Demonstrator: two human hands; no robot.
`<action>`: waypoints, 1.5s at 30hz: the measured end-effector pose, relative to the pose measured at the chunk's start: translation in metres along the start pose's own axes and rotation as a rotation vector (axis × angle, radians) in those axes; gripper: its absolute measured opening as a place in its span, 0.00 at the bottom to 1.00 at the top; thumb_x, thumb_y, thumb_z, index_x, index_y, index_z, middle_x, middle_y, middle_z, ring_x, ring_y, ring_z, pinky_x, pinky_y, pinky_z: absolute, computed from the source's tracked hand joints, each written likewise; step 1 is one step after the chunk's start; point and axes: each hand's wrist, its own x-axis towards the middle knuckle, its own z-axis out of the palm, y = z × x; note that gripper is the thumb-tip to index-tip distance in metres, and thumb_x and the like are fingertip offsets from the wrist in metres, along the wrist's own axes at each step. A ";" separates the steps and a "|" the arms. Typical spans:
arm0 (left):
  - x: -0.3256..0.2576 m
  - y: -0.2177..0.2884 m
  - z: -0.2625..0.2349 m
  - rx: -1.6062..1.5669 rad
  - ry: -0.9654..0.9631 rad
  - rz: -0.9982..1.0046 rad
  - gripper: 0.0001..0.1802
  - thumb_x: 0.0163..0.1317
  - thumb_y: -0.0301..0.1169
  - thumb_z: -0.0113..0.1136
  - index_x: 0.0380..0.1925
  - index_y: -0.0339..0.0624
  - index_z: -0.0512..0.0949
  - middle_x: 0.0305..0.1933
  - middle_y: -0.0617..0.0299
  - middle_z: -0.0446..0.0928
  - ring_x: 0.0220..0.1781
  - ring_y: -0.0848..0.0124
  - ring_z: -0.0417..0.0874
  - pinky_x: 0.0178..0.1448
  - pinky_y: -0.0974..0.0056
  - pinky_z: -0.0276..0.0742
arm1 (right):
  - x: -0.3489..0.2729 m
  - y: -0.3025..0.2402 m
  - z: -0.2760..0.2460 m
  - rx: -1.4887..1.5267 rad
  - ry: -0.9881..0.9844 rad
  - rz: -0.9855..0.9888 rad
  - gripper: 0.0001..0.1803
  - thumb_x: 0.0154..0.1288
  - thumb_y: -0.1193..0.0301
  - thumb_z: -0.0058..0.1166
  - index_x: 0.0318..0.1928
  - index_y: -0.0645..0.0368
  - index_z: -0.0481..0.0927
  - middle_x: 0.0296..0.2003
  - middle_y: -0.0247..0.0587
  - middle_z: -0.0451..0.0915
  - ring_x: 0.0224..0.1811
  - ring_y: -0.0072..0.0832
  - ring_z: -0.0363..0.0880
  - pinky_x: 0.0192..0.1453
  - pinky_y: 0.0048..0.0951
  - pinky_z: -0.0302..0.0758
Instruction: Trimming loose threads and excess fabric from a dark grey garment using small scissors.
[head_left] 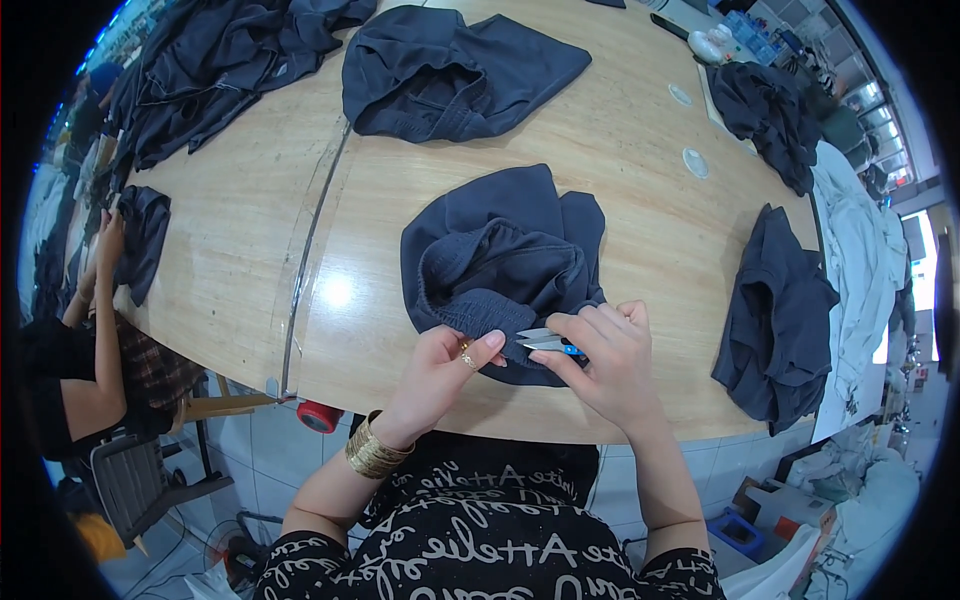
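A dark navy garment [490,215] with a gathered elastic waistband lies bunched on the wooden table in front of me. My left hand [450,360], wearing rings, pinches the edge of that waistband between thumb and fingers. In my right hand [605,350] is a small pair of thread snips [541,338] with metal blades and a bit of blue at the grip. The blades stand apart, their tips against the waistband close to my left fingertips. Whether a thread lies between them is too small to tell.
Another navy garment [460,80] lies beyond, and a heap of dark cloth [230,60] sits far left. One more navy garment [775,320] lies at the right, near white cloth [860,240]. A seam [318,220] crosses the table. At the left edge a co-worker's hands [108,240] handle dark cloth.
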 end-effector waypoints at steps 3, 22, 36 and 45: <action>-0.002 0.004 0.003 -0.032 -0.002 0.010 0.17 0.67 0.38 0.59 0.36 0.30 0.80 0.34 0.61 0.81 0.38 0.79 0.78 0.48 0.72 0.72 | 0.001 -0.001 0.000 -0.003 0.004 -0.009 0.15 0.55 0.56 0.64 0.34 0.52 0.81 0.24 0.27 0.73 0.26 0.24 0.68 0.38 0.31 0.56; -0.021 -0.003 -0.033 0.126 -0.271 -0.035 0.15 0.69 0.35 0.56 0.47 0.34 0.78 0.44 0.61 0.80 0.44 0.77 0.79 0.52 0.69 0.74 | -0.002 0.009 0.001 0.051 0.062 0.042 0.14 0.53 0.60 0.66 0.34 0.54 0.80 0.23 0.29 0.75 0.25 0.26 0.71 0.38 0.30 0.57; -0.120 -0.193 -0.223 0.154 0.321 -0.732 0.23 0.71 0.42 0.52 0.58 0.40 0.68 0.38 0.65 0.74 0.38 0.75 0.74 0.47 0.66 0.74 | 0.005 0.005 0.004 0.176 0.078 0.202 0.18 0.51 0.62 0.69 0.39 0.56 0.79 0.30 0.30 0.81 0.25 0.25 0.73 0.40 0.29 0.59; -0.025 -0.187 -0.209 0.224 0.394 -0.508 0.25 0.66 0.41 0.56 0.60 0.41 0.69 0.61 0.55 0.73 0.56 0.66 0.78 0.54 0.60 0.75 | 0.019 -0.011 0.004 0.174 0.035 0.195 0.17 0.50 0.61 0.70 0.37 0.55 0.80 0.28 0.31 0.80 0.24 0.23 0.73 0.40 0.28 0.60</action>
